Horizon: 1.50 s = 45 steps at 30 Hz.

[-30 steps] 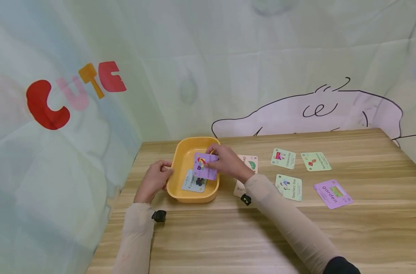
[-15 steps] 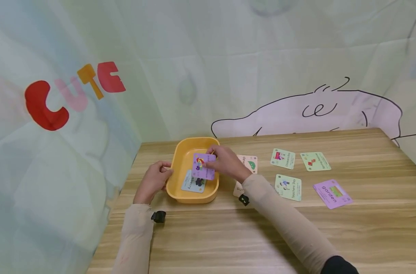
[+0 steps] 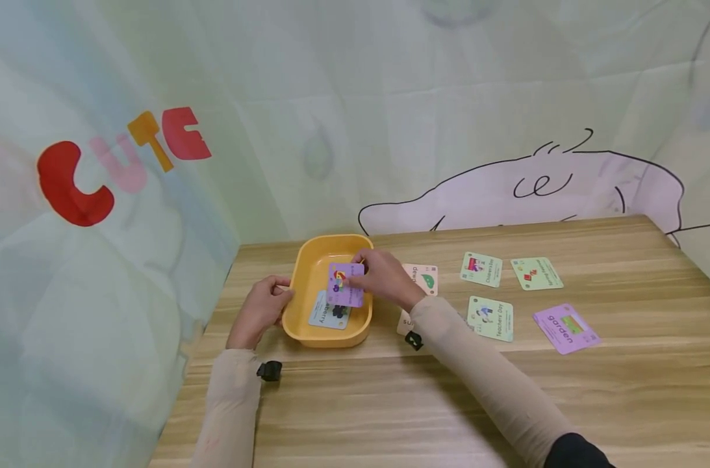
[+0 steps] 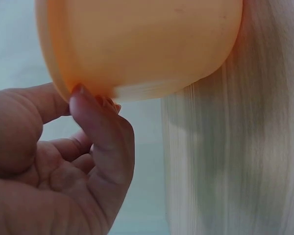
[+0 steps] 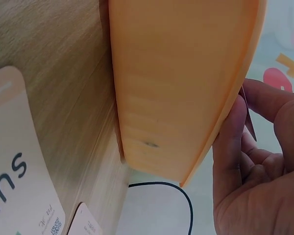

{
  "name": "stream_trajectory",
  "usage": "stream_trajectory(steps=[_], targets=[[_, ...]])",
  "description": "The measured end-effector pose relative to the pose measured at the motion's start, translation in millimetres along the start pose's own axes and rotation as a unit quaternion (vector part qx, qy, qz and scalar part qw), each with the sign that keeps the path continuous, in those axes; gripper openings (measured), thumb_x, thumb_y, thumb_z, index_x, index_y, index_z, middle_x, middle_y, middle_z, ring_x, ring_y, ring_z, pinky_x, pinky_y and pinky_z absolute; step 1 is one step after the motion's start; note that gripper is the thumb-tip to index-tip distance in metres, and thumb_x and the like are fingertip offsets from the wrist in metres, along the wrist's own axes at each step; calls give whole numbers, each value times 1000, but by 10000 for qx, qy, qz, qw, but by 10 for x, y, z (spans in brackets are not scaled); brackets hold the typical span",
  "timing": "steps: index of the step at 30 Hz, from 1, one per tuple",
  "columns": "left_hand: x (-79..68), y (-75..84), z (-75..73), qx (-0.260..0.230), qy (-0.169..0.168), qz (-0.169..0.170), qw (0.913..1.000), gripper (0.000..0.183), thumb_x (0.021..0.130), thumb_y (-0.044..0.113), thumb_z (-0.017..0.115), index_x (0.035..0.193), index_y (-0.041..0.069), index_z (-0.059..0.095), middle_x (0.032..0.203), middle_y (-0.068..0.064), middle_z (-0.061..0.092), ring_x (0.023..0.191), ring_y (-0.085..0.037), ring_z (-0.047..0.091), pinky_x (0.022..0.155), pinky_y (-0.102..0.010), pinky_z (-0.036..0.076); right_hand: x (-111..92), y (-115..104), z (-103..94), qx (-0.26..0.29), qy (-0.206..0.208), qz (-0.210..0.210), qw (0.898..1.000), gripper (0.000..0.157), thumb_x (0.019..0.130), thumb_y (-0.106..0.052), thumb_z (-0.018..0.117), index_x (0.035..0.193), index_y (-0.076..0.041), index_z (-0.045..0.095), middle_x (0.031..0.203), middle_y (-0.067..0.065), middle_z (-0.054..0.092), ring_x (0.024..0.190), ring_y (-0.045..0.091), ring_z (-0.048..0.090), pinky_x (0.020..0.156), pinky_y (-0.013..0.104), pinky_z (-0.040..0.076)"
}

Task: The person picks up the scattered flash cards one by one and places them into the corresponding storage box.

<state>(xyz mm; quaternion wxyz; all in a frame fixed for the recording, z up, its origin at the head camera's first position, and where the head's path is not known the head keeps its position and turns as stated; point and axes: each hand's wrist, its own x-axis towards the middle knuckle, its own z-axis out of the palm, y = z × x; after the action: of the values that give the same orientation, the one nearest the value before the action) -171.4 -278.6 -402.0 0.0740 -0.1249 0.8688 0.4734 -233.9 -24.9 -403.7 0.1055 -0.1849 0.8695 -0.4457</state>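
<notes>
A yellow plastic bin (image 3: 325, 342) stands at the left of the wooden table. My left hand (image 3: 261, 307) grips its left rim; in the left wrist view, thumb and finger (image 4: 100, 127) pinch the bin's edge. Over the bin, my right hand (image 3: 384, 276) pinches a purple picture card (image 3: 336, 298) by its right side. Seen from the right wrist, that card (image 5: 250, 117) shows as a thin dark edge between thumb and finger, beside the rim. Below it in the bin lies a pale blue card (image 3: 324, 316) with dark berries, partly covered by the purple one.
Right of the bin lie two peach cards, one with a green picture (image 3: 427, 279) and one partly hidden by the right forearm (image 3: 407, 323). Farther right are green cards (image 3: 481, 270) and a purple garden card (image 3: 567, 329). A printed curtain (image 3: 308, 130) hangs behind the table.
The right hand and its purple card have shifted very slightly left over the bin. The head view has drifted a little. The left hand keeps its grip on the rim.
</notes>
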Motion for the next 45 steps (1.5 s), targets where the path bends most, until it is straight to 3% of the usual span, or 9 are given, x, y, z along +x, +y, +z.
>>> stream_trajectory(steps=[10,21,26,32,45], targets=[[-10,0,3,-52,9,-26,10000,33,105,17,54,134,2,53,102,-15,57,71,-21,60,57,-26,54,2,-13,-6,-117,-32,65,9999,27,86,-31,83,97,-14,65,94,2,65,86,19,59,69,27,51],[-20,11,7,-96,-1,16,10000,34,105,15,54,135,0,53,101,-15,57,72,-22,59,57,-26,53,4,-39,-8,-221,15,180,9996,27,88,-33,81,97,-14,65,94,2,65,86,19,59,68,26,52],[-15,6,3,-115,-5,99,9999,34,105,14,55,135,-1,53,100,-15,58,70,-20,60,55,-26,54,11,-46,-14,-150,-54,113,9998,26,88,-31,81,95,-12,65,86,1,68,77,16,67,64,26,49],[-1,-9,0,-135,-7,239,9996,33,104,12,55,133,-4,54,96,-15,59,65,-18,60,52,-26,53,14,-34,-15,-137,-123,95,9998,33,85,-37,83,95,-12,64,74,-1,70,75,22,70,61,27,46],[4,-11,2,-89,-7,158,9998,33,104,14,54,134,-2,54,97,-14,58,65,-18,59,53,-27,54,0,-28,-22,84,-218,106,9997,28,89,-33,80,98,-12,64,80,2,69,74,19,74,61,27,46]])
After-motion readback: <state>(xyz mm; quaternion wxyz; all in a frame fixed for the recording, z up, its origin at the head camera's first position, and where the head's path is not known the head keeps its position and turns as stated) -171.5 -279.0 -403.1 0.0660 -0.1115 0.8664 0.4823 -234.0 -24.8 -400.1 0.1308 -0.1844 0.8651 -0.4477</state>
